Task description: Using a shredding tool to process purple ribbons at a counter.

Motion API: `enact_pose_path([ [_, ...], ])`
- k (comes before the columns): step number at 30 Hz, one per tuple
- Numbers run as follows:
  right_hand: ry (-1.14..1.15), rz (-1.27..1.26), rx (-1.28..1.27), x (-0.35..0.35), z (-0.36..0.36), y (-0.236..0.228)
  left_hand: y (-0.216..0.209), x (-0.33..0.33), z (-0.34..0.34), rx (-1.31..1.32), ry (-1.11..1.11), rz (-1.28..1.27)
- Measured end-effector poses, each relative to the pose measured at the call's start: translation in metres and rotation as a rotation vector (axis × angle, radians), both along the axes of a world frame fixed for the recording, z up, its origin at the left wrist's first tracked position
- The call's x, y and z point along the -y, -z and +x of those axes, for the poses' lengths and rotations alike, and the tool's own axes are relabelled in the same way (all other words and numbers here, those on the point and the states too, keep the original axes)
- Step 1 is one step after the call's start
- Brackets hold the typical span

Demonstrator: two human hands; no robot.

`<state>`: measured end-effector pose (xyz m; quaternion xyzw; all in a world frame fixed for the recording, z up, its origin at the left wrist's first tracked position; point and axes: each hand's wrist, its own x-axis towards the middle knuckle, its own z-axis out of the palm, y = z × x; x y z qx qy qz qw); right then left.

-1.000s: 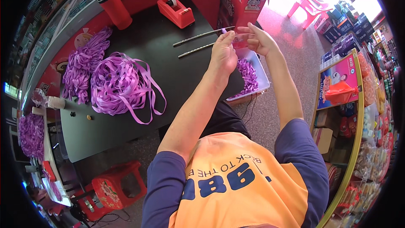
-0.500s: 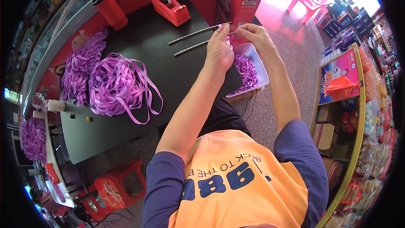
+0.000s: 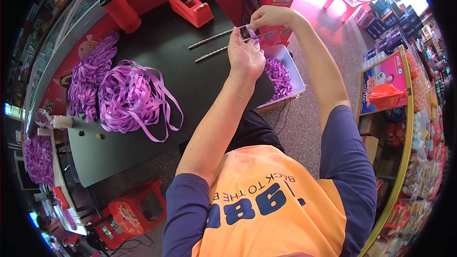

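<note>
Two thin, spiral-twisted metal rods [image 3: 212,41] lie parallel over the dark table [image 3: 157,47], reaching toward its right edge. My left hand [image 3: 246,57] is beside their right ends, palm turned up and fingers apart, with the thumb near the upper rod. Purple ribbon [image 3: 252,32] passes around or beside the rod ends; the exact wrap is hard to make out. Just beyond, my right hand [image 3: 270,16] is closed in a pinch on this ribbon, its wrist bent over. Below the hands stands a white bin [image 3: 296,74] holding many small purple ribbon pieces [image 3: 277,76].
A large loose heap of purple ribbon [image 3: 131,97] and another bundle [image 3: 90,78] cover the table's left side. A red tape dispenser [image 3: 191,8] and red tumbler [image 3: 120,10] stand at the back. Red stools [image 3: 135,212] are below left; shelves of packets [image 3: 419,162] line the right.
My right hand has moved up and left, from beside the left fingers to above the rod ends, drawing ribbon with it. My left hand has loosened and turned its palm up.
</note>
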<state>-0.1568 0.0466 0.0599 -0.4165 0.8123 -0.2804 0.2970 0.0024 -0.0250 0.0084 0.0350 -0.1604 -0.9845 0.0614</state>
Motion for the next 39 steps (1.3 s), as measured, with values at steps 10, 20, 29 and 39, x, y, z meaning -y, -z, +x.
enact_pose_path([
  [10, -0.036, 0.127, -0.277, 0.009, -0.001, 0.007, -0.002, 0.000, 0.001, 0.038, 0.004, 0.008],
  [20, 0.193, 0.396, -0.599, 0.017, 0.040, -0.002, 0.003, 0.005, 0.000, 0.028, 0.010, 0.023],
  [29, 0.662, -0.352, 0.231, -0.050, 0.002, 0.071, -0.004, 0.000, 0.000, 0.051, -0.003, 0.033],
  [39, 0.188, -0.872, 1.362, -0.011, 0.015, 0.173, -0.005, 0.000, 0.006, 0.043, -0.005, 0.045],
])
